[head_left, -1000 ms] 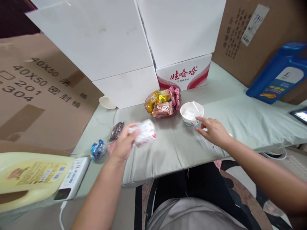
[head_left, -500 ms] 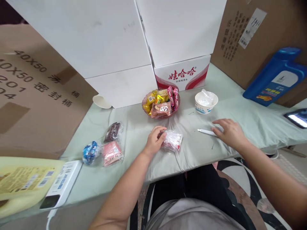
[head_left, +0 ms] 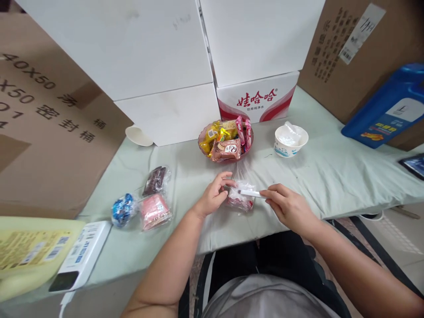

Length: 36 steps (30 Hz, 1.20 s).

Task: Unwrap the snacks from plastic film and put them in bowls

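Observation:
In my right hand [head_left: 291, 210] is a slim white utility knife [head_left: 251, 193], pinched between thumb and fingers. Its tip lies over a small packet [head_left: 241, 203] with red and white colouring, wrapped in clear crinkled plastic. At the packet's left edge is my left hand [head_left: 213, 194], thumb and fingers apart; I cannot tell whether they press on the wrap. Just behind the packet stands a pink glass bowl [head_left: 202, 152] heaped with wrapped snacks [head_left: 227, 150].
Left on the cloth-covered table lie a dark wrapped bundle [head_left: 155, 181], a pink one [head_left: 155, 211] and a blue one [head_left: 123, 210]. A paper cup [head_left: 286, 148] holding clear plastic stands right. White boxes [head_left: 165, 115] line the back; a blue bottle [head_left: 387, 110] and phone [head_left: 414, 165] are far right.
My right hand has picked up the knife from the table and brought it left, over the wrapped packet. The fingers of my left hand have spread at the packet's edge.

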Available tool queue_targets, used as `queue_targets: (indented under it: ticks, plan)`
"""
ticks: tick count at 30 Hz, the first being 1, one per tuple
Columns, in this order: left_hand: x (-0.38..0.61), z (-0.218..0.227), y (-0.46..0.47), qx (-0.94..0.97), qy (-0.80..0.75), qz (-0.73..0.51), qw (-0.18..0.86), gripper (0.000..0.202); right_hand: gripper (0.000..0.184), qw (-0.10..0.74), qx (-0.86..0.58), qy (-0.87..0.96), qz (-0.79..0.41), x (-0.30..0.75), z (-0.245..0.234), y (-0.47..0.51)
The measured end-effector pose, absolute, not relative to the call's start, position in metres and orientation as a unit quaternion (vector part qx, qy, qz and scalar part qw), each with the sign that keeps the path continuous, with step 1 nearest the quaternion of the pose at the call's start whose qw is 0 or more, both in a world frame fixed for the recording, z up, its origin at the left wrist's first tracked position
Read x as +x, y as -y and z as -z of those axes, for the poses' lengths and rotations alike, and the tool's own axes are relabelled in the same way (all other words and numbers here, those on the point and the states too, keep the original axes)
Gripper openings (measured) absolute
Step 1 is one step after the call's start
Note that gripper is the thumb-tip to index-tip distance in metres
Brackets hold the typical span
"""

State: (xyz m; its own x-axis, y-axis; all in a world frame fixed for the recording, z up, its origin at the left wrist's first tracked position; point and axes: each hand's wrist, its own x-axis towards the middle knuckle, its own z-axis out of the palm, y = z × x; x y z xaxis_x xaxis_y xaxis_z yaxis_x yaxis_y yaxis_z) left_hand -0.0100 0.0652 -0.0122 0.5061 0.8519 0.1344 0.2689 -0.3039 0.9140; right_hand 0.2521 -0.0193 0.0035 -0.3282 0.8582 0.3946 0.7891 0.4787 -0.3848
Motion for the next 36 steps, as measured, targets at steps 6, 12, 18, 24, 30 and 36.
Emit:
queue_targets:
  ticks: [6,12,18,24,30,36]
  plan:
    - [-0.004,0.01,-0.061,0.777,-0.43,-0.294,0.354,0.049,0.028,0.256,-0.598,0.759,-0.016,0.309,0.016,0.024]
    - [0.009,0.01,-0.056,0.841,-0.391,-0.3,0.223,0.043,0.026,0.318,-0.628,0.709,0.051,0.32,0.02,0.026]
    - [0.013,0.012,-0.055,0.839,-0.339,-0.327,0.272,0.013,0.071,0.383,-0.483,0.787,-0.035,0.241,0.002,0.012]
    - [-0.006,0.011,-0.074,0.573,-0.436,-0.514,0.467,0.022,0.018,0.359,-0.471,0.804,-0.055,0.247,0.005,0.006]
    - [-0.022,0.011,-0.089,0.383,-0.51,-0.633,0.44,0.02,0.023,0.426,-0.511,0.746,-0.024,0.281,0.006,0.016]
    - [-0.014,0.007,-0.073,0.586,-0.497,-0.59,0.25,0.017,0.017,0.443,-0.561,0.697,-0.06,0.267,0.007,0.017]
